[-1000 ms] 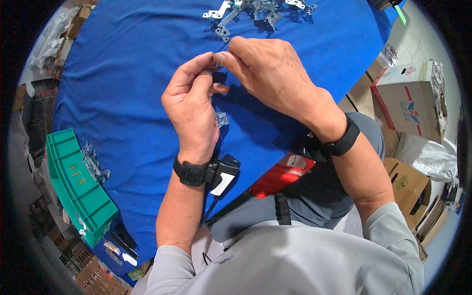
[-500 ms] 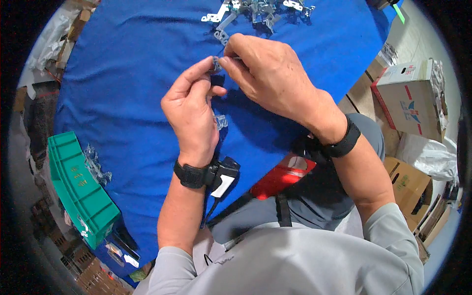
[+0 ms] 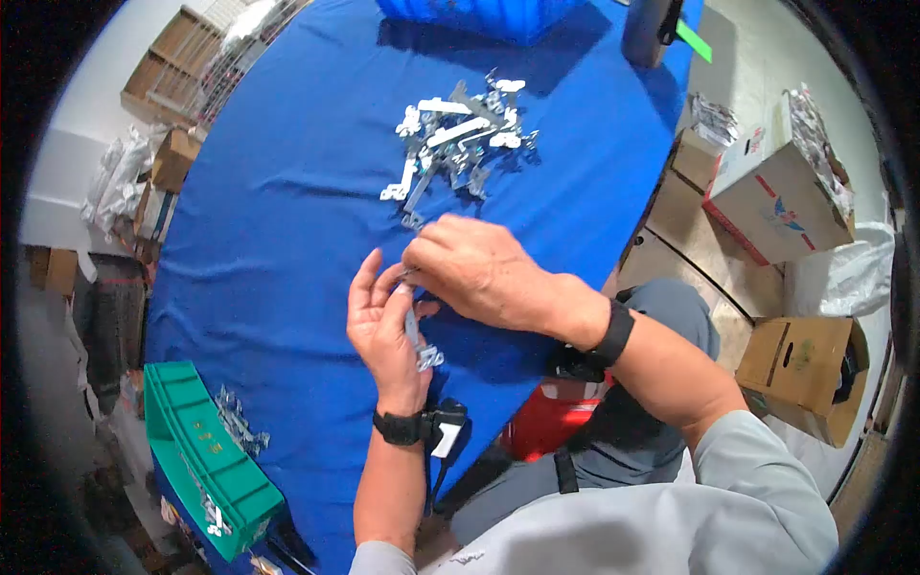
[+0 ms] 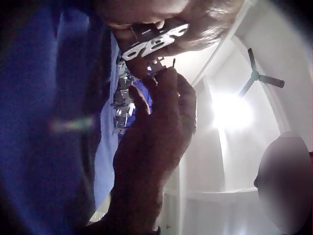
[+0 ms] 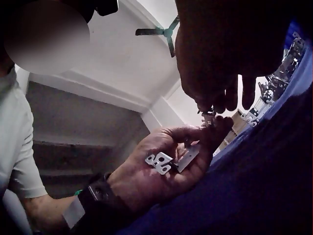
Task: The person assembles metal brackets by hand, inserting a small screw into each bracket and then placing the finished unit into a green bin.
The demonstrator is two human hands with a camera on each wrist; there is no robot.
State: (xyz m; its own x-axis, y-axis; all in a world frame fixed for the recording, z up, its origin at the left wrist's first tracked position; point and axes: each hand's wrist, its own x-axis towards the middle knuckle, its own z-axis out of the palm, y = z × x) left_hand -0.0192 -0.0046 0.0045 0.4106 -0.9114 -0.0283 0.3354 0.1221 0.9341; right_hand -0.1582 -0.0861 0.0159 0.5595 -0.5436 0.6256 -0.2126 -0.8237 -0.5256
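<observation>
My left hand (image 3: 385, 335) is palm up, with a silver metal bracket (image 5: 183, 159) lying along the palm under curled fingers. The bracket's holed end (image 3: 428, 358) sticks out near the heel of the hand. Left thumb and forefinger also pinch a small metal piece (image 5: 209, 119). From above, my right hand (image 3: 479, 273) meets those fingertips and pinches at the same piece. A thin dark pin (image 4: 173, 62) shows at the right fingertips in the left wrist view. The fingers largely hide the small piece in the head view.
A heap of metal brackets (image 3: 460, 134) lies ahead on the blue cloth (image 3: 278, 220). A green crate (image 3: 206, 450) stands at the left with clear-looking parts (image 3: 240, 422) beside it. A blue bin (image 3: 479, 14) and a dark bottle (image 3: 652, 34) are at the far side.
The head view has tilted, bringing the whole heap and the blue bin into sight. Both hands stay together at the small piece; more of the bracket in the left palm shows.
</observation>
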